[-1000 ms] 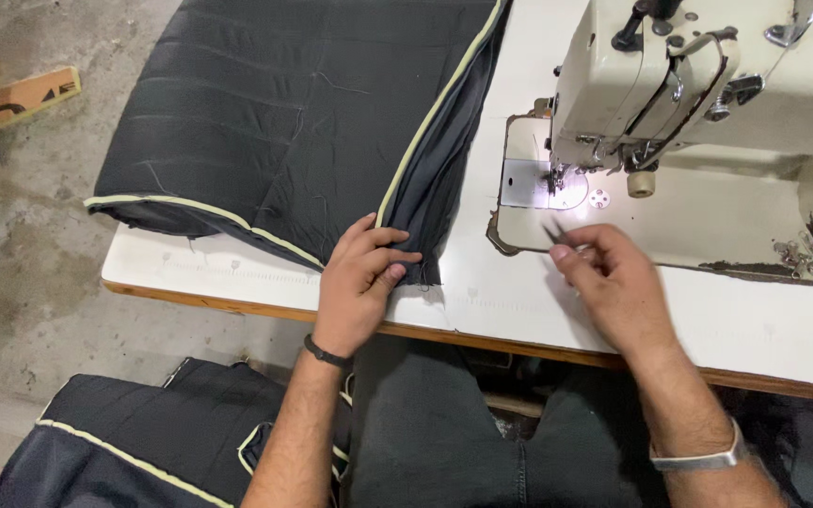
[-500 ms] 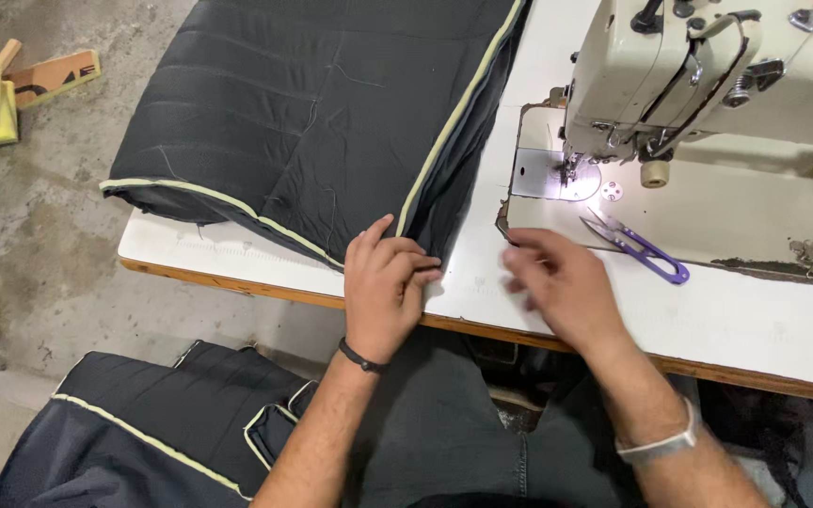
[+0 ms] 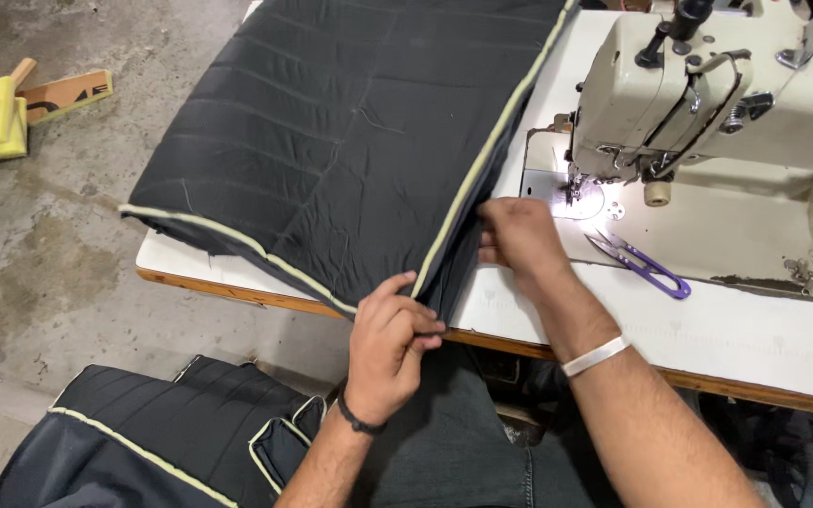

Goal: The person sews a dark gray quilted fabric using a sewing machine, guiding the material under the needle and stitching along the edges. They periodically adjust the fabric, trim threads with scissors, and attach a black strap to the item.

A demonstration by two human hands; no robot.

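1. A second black quilted piece with pale piping [image 3: 143, 433] lay on the floor at lower left, apart from the work; it played no part, though a foot could have snagged it.
2. The large black quilted fabric panel with cream piping along its edges [image 3: 350, 150] lay spread across the white-topped wooden bench [image 3: 755, 329], its left part hanging past the bench edge. That overhang looked heavy enough, in my judgement, to drag the panel sideways if the grip slackened.
3. The left hand [image 3: 390, 353] pinched the near corner of the panel's piped edge between thumb and curled fingers. A loose pinch there could have let the layers slip out of line.
4. The right hand [image 3: 522, 243] was closed on the same folded edge further up, fingers pressed together on the cloth, just beside the lit needle area of the cream industrial sewing machine [image 3: 708, 94]. Fingers that near the needle risked a prick if the machine had run.
5. The purple-handled thread snips [image 3: 640, 263] lay on the bench right of that hand, blades toward the needle plate; a sweeping wrist or dragged cloth could have caught them.
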